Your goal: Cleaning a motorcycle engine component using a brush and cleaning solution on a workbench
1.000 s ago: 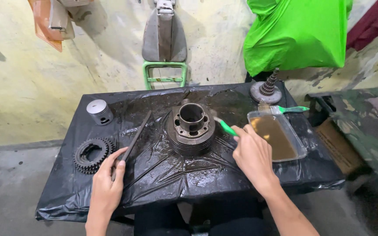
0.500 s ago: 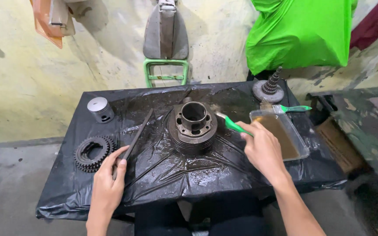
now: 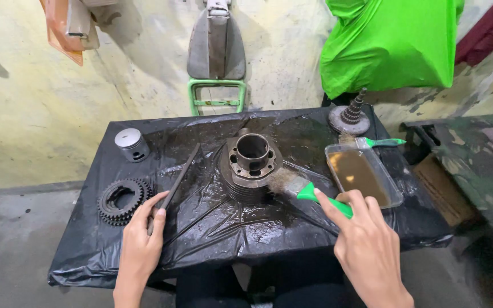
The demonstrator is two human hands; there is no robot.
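A finned metal engine cylinder (image 3: 250,164) stands upright in the middle of a table covered in black plastic (image 3: 218,228). My right hand (image 3: 366,251) grips a green-handled paintbrush (image 3: 309,193); its bristles press against the cylinder's right side. My left hand (image 3: 139,248) rests on the plastic, fingers on the near end of a long dark metal file (image 3: 175,182) that lies left of the cylinder.
Stacked dark gears (image 3: 122,199) lie at the left edge and a silver piston (image 3: 132,144) at the back left. A clear tray of brown liquid (image 3: 362,174), a second green brush (image 3: 380,142) and a gear shaft (image 3: 350,117) stand right. Green cloth (image 3: 392,43) hangs behind.
My right hand has swung the brush down from the cylinder's upper right to its lower right side. The left hand stays on the file.
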